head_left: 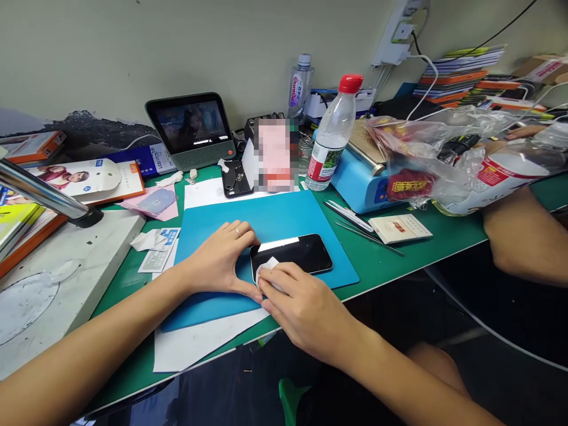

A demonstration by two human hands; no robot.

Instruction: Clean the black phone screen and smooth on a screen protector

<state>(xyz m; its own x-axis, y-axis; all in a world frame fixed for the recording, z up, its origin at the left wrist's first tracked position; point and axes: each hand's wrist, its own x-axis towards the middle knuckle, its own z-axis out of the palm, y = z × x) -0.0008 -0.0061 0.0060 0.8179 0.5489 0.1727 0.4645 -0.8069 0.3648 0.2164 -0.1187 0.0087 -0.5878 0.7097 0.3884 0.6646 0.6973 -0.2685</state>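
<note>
A smartphone (306,254) lies screen up on a blue mat (284,213), its dark glass reflecting a bright strip. My left hand (224,260), a ring on one finger, curves round the phone's left end, with fingertips at the upper corner and the thumb by the lower one. Pinched in my right hand (306,302) is a small white wipe (268,264), pressed against the left part of the screen. My right fingers hide part of the wipe and the phone's lower left edge. My left thumb tip and right fingers nearly meet.
Behind the mat are a dark phone part (236,178), a smart display (190,127) and a red-capped bottle (331,139). Tweezers (370,236) and a cigarette pack (399,228) lie right, near a blue device (355,183). A lamp base (89,266) stands left. Another person's arm (523,236) rests at right.
</note>
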